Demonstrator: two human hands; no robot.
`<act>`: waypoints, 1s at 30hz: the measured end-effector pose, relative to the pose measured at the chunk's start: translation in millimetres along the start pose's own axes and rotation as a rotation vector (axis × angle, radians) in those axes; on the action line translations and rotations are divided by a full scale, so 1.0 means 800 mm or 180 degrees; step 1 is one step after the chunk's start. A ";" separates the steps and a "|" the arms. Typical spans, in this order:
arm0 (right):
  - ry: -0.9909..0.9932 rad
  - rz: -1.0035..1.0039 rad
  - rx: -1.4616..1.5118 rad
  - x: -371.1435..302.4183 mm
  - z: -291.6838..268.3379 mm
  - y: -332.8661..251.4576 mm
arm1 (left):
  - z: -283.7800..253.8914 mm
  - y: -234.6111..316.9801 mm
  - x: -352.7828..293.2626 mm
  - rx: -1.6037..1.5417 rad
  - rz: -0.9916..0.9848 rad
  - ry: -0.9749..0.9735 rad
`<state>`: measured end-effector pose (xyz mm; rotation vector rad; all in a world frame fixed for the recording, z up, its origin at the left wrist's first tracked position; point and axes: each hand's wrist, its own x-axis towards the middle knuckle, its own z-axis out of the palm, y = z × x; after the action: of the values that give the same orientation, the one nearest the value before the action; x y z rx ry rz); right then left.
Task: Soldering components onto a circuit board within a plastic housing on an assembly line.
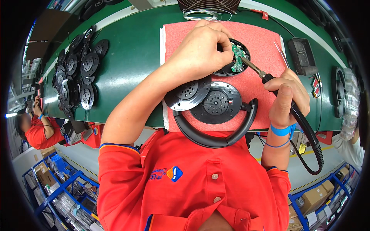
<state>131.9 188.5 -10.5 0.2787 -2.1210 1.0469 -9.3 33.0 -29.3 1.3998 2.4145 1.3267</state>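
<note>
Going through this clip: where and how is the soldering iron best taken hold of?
Probably take the soldering iron by its black handle, coming from the person's right. Its bare metal shaft, likely hot, points up and left at the green circuit board, while the handle slants back down to the right. The right hand grips it there.

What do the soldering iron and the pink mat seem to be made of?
Soldering iron: the barrel is likely metal, judging by its shiny look; the smooth black handle could be plastic or rubber.
Pink mat: probably foam, matte; speckled, porous-looking surface.
</note>
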 end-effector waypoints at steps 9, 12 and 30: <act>0.0019 0.0039 0.0004 -0.001 -0.001 -0.001 | -0.001 0.001 0.001 -0.0045 -0.0043 -0.0041; 0.0013 0.0061 -0.0004 -0.001 -0.003 -0.001 | -0.005 0.001 0.002 -0.0153 -0.0100 -0.0150; 0.0109 -0.0033 0.0141 -0.002 -0.003 0.004 | -0.017 0.004 0.013 -0.0642 -0.0587 -0.0691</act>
<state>133.3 192.2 -12.5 0.2906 -2.0658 1.0861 -19.2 32.6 -14.3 1.1722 2.1447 1.2611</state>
